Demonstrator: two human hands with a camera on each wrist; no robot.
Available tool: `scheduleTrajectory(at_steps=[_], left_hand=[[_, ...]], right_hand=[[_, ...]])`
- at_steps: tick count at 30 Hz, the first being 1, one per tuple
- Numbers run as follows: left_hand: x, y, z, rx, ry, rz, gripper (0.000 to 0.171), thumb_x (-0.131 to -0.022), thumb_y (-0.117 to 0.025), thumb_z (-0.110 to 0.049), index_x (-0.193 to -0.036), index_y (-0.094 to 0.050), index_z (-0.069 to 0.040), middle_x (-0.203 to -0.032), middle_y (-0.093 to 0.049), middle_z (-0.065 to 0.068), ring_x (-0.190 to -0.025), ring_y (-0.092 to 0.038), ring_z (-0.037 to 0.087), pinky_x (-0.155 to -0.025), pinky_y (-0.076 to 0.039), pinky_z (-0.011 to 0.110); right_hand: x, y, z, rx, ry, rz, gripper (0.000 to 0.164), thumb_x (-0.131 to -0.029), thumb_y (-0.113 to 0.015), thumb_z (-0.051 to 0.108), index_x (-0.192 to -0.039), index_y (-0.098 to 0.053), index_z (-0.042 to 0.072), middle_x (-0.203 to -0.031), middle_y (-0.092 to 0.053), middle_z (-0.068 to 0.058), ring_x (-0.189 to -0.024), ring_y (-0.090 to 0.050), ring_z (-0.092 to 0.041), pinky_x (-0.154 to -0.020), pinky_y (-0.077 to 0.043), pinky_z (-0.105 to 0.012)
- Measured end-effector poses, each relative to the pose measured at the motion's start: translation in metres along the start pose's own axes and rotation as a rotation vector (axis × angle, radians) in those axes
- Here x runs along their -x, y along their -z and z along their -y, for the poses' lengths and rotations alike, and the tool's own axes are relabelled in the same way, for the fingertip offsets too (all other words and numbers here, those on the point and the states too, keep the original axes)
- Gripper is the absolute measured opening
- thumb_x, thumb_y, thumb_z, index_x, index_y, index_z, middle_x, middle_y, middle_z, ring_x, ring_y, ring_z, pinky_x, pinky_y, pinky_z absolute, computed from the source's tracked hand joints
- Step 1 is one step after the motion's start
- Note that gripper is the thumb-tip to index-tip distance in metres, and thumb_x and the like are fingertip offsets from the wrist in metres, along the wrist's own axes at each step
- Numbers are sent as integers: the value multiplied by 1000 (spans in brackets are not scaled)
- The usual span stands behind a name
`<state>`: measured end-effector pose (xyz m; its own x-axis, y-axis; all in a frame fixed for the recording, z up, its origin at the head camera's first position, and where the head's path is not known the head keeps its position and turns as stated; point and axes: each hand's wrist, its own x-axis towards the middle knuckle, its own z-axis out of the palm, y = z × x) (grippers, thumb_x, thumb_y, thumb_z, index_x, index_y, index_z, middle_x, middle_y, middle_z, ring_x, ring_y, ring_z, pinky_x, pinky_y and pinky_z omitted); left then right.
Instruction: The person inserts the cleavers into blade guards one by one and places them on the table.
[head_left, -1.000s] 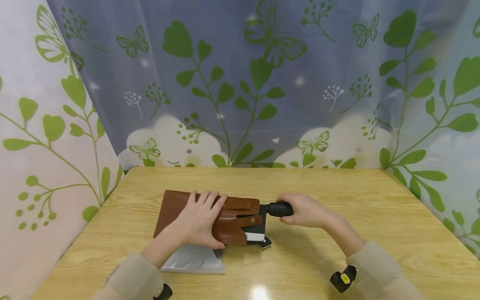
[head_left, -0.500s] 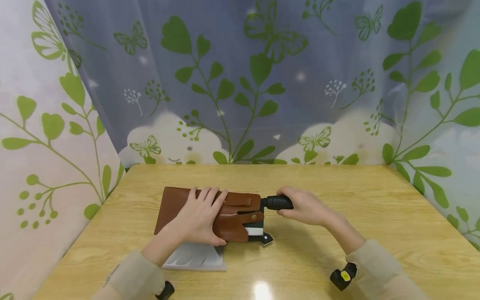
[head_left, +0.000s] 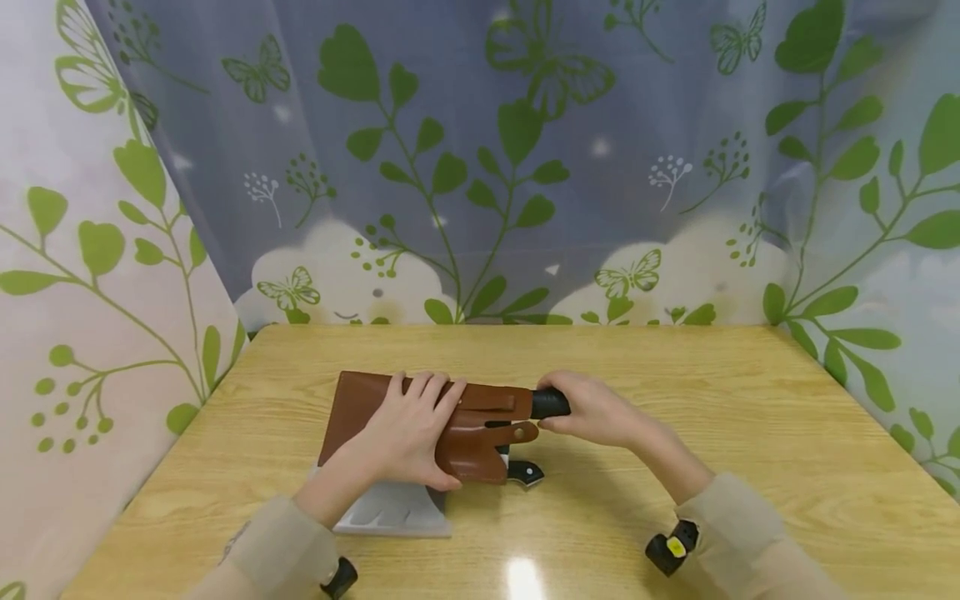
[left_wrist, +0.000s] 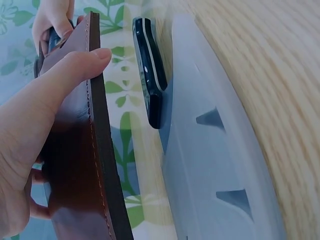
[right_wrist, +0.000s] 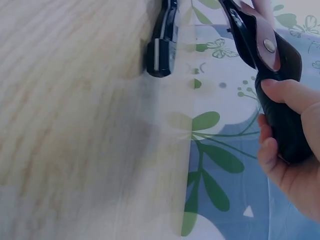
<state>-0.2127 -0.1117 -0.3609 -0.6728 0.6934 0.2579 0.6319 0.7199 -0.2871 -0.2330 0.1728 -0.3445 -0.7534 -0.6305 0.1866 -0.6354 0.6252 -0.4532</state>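
Note:
My left hand (head_left: 408,429) grips a brown leather knife sheath (head_left: 480,454) across its middle. The thumb lies on the near edge, with the fingers over the far edge. My right hand (head_left: 592,408) holds the black handle of a knife (head_left: 550,402), and its blade is hidden inside the sheath. The handle's base sits right at the sheath's mouth, beside a snap strap (right_wrist: 268,45). Beneath the sheath, a second knife lies on the table, its black handle (left_wrist: 150,70) pointing right. A whitish translucent blade cover (left_wrist: 210,160) with notches surrounds that knife's blade.
The wooden table (head_left: 675,358) runs back to a curtain (head_left: 450,167) printed with leaves and butterflies. Black wrist cameras (head_left: 667,550) are strapped at both sleeves.
My right hand has pushed the knife leftward into the sheath; the dark blade and white edge earlier seen at the mouth are now almost wholly covered. The sheath has shifted slightly right.

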Motion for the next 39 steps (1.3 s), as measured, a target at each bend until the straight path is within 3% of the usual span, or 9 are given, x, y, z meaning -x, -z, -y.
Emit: scheduleTrajectory(at_steps=[6,11,18,39], left_hand=[[3,1,4,-16,6,-12,120,-53,-59,-83,-142,-32,-7,-129,-41,16,-116,-40,34,-90,-31,62],[5,1,7,-18,6,-40,119,-53,-60,-82,-141,-34,-6,-128,-42,17,-114,-41,34,-88,-31,62],[2,-1,5,-11,12,-7,121,-54,-58,-83,-142,-31,-5,-131,-40,18,-117,-40,35,-92,-30,63],[-4,-2,-2,-4,1,-40,122,-52,-58,-84,-142,-31,-6,-130,-40,17,-117,-40,34,-91,-31,62]], right_hand=[[-2,3,2,-24,-24,61,38,-79,-71,10,-112,-56,2,-102,-59,-9,-83,-55,-16,-69,-46,-31],[-2,5,2,-9,-20,53,35,-82,-68,13,-112,-54,2,-100,-58,-7,-81,-53,-15,-69,-44,-32],[-1,4,-2,-78,10,62,31,-87,-63,15,-112,-49,5,-94,-52,-3,-74,-48,-14,-64,-42,-31],[-4,4,1,-137,4,65,31,-84,-61,7,-113,-49,4,-99,-52,-6,-74,-47,-16,-61,-43,-29]])
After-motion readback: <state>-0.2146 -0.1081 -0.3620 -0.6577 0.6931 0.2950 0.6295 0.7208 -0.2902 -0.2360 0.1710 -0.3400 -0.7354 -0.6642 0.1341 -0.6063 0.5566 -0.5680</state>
